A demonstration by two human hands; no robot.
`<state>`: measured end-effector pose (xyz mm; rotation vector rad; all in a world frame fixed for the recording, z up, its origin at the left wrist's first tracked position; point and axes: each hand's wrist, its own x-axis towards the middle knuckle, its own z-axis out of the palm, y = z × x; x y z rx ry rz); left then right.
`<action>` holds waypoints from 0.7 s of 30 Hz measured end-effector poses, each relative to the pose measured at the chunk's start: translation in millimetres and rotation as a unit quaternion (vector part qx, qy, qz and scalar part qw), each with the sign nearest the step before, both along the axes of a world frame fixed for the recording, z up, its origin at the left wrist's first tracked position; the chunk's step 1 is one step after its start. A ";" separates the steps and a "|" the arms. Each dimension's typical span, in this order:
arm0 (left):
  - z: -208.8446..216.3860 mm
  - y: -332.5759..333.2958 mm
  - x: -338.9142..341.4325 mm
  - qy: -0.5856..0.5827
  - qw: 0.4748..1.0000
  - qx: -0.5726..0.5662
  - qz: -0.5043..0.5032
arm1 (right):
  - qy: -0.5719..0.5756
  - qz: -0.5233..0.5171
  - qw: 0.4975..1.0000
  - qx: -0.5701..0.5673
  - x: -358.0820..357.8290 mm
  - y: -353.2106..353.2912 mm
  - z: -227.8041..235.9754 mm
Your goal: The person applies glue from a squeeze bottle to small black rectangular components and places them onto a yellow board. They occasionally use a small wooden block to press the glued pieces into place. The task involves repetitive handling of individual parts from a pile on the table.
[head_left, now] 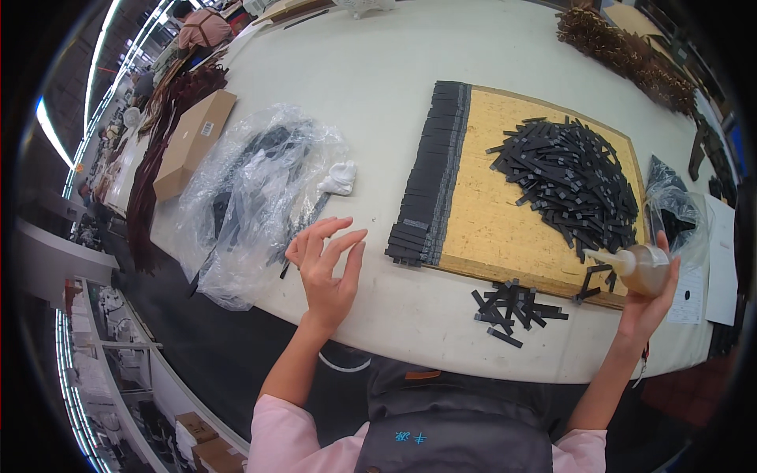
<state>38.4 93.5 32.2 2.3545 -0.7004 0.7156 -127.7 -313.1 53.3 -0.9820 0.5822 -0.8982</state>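
My right hand (645, 314) is wrapped around a squeeze bottle (645, 272) with amber liquid, tilted so its pale nozzle points left over the near right corner of a tan board (493, 229). My left hand (325, 272) is raised at the table's front edge, fingers curved and apart, with nothing visible in them. Along the board's left side lies a close row of black strips (426, 169). A loose heap of black strips (572, 177) covers the board's right half. A smaller cluster of strips (512, 307) lies on the table in front of the board.
Left of my left hand is a clear plastic bag (252, 205) with dark contents, with a crumpled white wad (339, 179) beside it. A cardboard box (193, 146) and dark red strands (146, 209) sit farther left. Another plastic bag (678, 217) lies beyond the bottle; brown bundles (623, 59) lie far right.
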 end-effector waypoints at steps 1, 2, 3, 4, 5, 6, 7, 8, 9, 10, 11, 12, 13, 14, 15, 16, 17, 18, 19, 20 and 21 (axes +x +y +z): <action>2.0 1.5 6.7 -0.009 1.000 -0.007 -0.005 | -0.035 0.012 0.999 0.011 -12.8 -19.2 -3.6; 4.5 -0.1 12.8 -0.017 1.000 -0.007 -0.014 | -0.068 0.023 0.997 0.020 -29.5 -42.5 -9.1; 8.0 -6.8 20.6 -0.023 0.999 -0.013 -0.030 | -0.182 0.135 0.974 0.012 -57.5 -72.0 -17.1; 11.3 -15.5 28.8 -0.029 0.998 -0.017 -0.050 | -0.199 0.093 0.975 0.019 -70.0 -78.6 -16.2; 13.4 -24.4 38.0 -0.036 0.996 -0.020 -0.073 | -0.216 0.051 0.975 0.022 -80.7 -82.2 -10.5; 12.5 -28.4 47.2 -0.040 0.995 -0.022 -0.093 | -0.235 0.014 0.972 0.029 -89.5 -86.4 -8.6; 9.4 -32.9 57.6 -0.043 0.992 -0.027 -0.114 | -0.260 0.113 0.959 0.016 -110.3 -97.6 -17.1; 6.2 -36.8 66.7 -0.048 0.989 -0.029 -0.134 | -0.259 0.170 0.950 0.040 -124.3 -99.9 -16.6; 2.4 -40.8 74.6 -0.046 0.987 -0.029 -0.151 | -0.257 0.226 0.937 0.063 -136.2 -100.2 -13.8; -2.8 -44.9 80.1 -0.026 0.985 -0.049 -0.163 | -0.252 0.224 0.939 0.070 -154.3 -101.6 -16.4; -6.4 -46.6 84.5 -0.008 0.983 -0.065 -0.173 | -0.249 0.223 0.939 0.079 -171.5 -103.6 -19.7; -9.7 -47.9 87.8 0.012 0.979 -0.083 -0.184 | -0.242 0.162 0.954 0.067 -199.5 -108.9 -27.2; -10.6 -47.9 89.0 0.026 0.976 -0.081 -0.201 | -0.237 0.101 0.965 0.057 -204.6 -105.2 -25.8; -10.4 -46.2 87.7 0.040 0.972 -0.080 -0.217 | -0.205 0.045 0.977 0.046 -208.8 -102.9 -22.8; -9.9 -40.0 85.6 0.054 0.970 -0.072 -0.226 | -0.173 -0.006 0.984 0.041 -197.0 -79.7 -12.7; -6.3 -31.6 83.6 0.054 0.970 -0.054 -0.230 | -0.140 -0.058 0.988 0.037 -186.0 -56.3 -3.3; -2.6 -26.5 82.3 0.056 0.969 -0.039 -0.239 | -0.078 -0.088 0.993 0.010 -175.9 -41.9 4.7; -1.0 -23.5 82.2 0.055 0.966 -0.026 -0.251 | 0.015 -0.139 0.988 -0.067 -178.3 -45.8 -2.1; -1.6 -21.4 81.9 0.076 0.963 -0.036 -0.254 | 0.108 -0.187 0.966 -0.142 -179.6 -56.3 -16.2; -0.2 -20.4 82.0 0.078 0.961 -0.026 -0.263 | 0.200 -0.231 0.928 -0.215 -180.4 -67.2 -29.5; 3.7 -18.2 80.4 0.082 0.960 -0.015 -0.267 | 0.292 -0.250 0.884 -0.267 -175.8 -73.0 -37.3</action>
